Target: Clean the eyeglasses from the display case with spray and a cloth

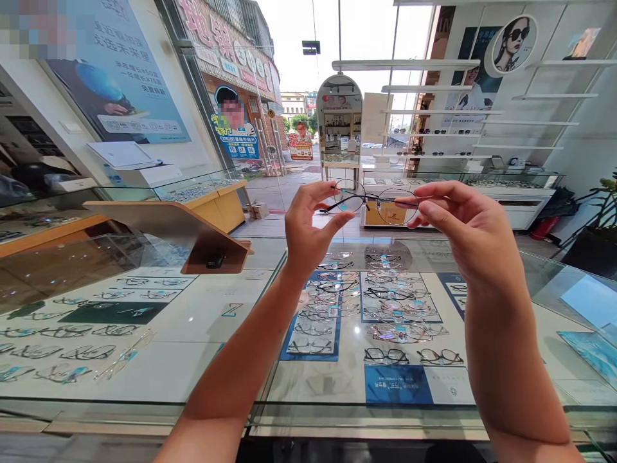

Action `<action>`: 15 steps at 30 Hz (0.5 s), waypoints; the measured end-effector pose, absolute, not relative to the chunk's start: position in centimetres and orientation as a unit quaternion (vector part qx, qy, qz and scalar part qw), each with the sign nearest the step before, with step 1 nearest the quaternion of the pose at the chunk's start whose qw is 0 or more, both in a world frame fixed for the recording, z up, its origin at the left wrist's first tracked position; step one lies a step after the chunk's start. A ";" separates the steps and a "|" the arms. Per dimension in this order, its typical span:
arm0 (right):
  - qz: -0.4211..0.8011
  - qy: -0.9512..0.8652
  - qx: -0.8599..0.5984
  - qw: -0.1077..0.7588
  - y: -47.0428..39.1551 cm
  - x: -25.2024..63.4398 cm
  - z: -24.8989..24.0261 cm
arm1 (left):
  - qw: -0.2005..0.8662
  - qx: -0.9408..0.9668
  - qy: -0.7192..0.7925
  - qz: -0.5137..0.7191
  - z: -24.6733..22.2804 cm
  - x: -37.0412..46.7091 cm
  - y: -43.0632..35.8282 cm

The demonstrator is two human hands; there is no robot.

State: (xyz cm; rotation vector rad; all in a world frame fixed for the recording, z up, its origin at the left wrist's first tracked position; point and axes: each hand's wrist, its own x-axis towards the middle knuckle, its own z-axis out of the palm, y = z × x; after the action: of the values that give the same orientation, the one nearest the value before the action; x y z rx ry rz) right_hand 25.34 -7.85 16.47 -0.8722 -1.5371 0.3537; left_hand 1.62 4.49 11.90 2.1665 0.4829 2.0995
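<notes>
A pair of thin, dark-rimmed round eyeglasses [372,197] is held up in front of me, above the glass display counter [308,411]. Their temples look folded across behind the lenses, and a small teal tag shows on the left lens. My left hand [311,215] has its index finger and thumb at the left rim, above and below it. At the opposite side, my right hand [465,222] grips the right rim between thumb and fingers. Part of that rim's outer end is hidden by the fingertips.
Rows of eyeglasses [385,355] lie inside the counter below my hands. A tilted wooden board [168,225] stands on the left counter. Further off are an arched mirror [339,138], white wall shelves [424,89] and a plant [605,206] at the right.
</notes>
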 end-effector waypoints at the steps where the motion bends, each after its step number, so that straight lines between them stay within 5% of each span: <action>1: 0.157 -0.666 -0.380 0.623 -7.8 25.3 16.5 | 0.054 0.710 0.158 0.684 11.9 1.7 4.4; 15: 0.237 -0.656 -0.358 0.620 -7.2 24.6 16.1 | 0.084 0.673 0.203 0.706 11.3 2.6 3.8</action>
State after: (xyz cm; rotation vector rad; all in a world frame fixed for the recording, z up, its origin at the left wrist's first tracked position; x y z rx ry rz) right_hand 24.62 -7.25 16.09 -0.8240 -1.5086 0.5459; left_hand 2.62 3.81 11.28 2.0076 0.6070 2.1074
